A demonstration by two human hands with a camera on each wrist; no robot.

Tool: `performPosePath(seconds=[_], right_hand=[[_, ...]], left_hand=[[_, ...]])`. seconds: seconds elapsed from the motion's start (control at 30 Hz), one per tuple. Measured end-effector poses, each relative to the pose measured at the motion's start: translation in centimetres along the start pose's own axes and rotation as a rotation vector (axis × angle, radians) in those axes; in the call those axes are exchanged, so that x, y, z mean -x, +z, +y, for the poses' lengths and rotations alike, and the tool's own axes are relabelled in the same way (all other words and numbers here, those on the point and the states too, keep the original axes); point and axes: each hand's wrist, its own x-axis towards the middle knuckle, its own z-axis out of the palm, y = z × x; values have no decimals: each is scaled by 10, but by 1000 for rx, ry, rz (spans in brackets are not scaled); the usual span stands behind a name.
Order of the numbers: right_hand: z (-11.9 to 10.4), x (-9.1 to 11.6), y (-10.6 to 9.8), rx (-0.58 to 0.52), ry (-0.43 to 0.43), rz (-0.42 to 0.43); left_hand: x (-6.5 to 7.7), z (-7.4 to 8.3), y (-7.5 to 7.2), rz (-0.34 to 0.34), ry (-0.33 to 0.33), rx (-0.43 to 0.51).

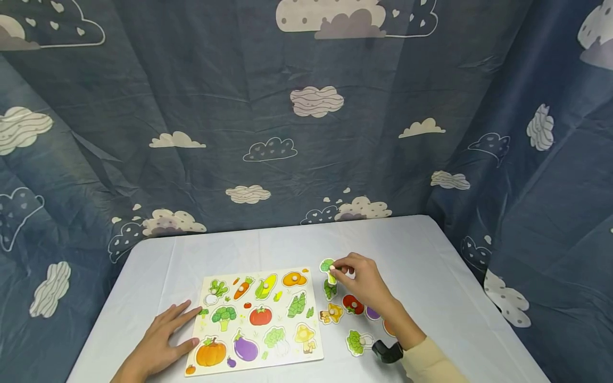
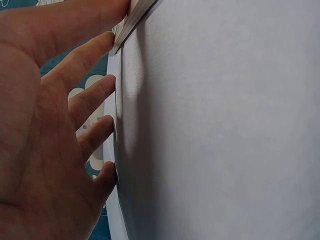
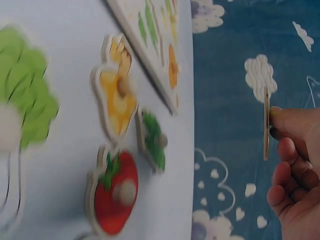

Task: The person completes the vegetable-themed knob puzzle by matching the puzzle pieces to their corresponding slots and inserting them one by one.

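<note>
My right hand [image 1: 361, 279] pinches a broccoli puzzle piece [image 1: 327, 266] by its knob, off the right edge of the puzzle board [image 1: 298, 359]. In the right wrist view the piece [image 3: 266, 125] is seen edge-on, held at the fingertips. My left hand [image 1: 158, 340] touches the board's left edge with spread, nearly straight fingers. Printed vegetables cover the board, among them a broccoli picture [image 1: 224, 316] at the left of the middle row. Below the held piece lies a green asparagus piece [image 1: 330, 289].
Right of the board lie a mushroom piece [image 1: 334, 313], a tomato piece [image 1: 353, 304], a purple piece [image 1: 372, 313], an orange piece [image 1: 389, 328] partly behind the wrist, and a leafy green-and-white piece [image 1: 355, 342]. A cloud-patterned curtain [image 1: 215, 106] hangs behind the white table [image 1: 407, 239].
</note>
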Motion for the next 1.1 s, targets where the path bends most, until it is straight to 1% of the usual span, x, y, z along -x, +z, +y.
performPosePath(seconds=[0.3,0.53,0.77,0.93,1.0,1.1], right_hand=[[-25,-7,26,-55,-30,-44],[-46,-14,44,-96,-88,-83],[-64,-18,65,-99,-89,-134],[-77,-21,83,-121,-114,-191],[-81,-22,88,-133,-125,-202],[-84,-23,94,-125,-131,-197]], left_hand=[[0,0,-3,-22,-19,-7],[1,-2,-4,-36,-34,-6],[2,-3,-4,-27,-31,2],[6,-6,-4,-19,-41,-31],[5,-6,-3,-14,-35,-32],[1,-3,-2,-11,-13,-11]])
